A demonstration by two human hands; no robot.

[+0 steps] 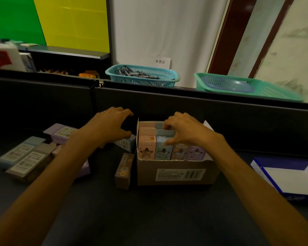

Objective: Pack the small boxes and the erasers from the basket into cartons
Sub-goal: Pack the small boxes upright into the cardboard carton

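Where readable: wall sign (pixel 162 62) "补货区"

Open brown carton (pixel 174 172) holds pastel small boxes (pixel 163 148) upright in rows; one brown box (pixel 123 172) stands just left of it.

Dark worktop (pixel 149 219) backed by a low black partition (pixel 167 102). Behind it, a white curtain (pixel 158 29) carrying a small paper sign (pixel 161 62) with Chinese characters. Green panel (pixel 11 18) and yellow panel (pixel 73 22) at upper left, above a black shelf (pixel 66 52). Dark red door frame (pixel 228 32) at right, beside a pale patterned wall (pixel 292 41). Lighting dim.
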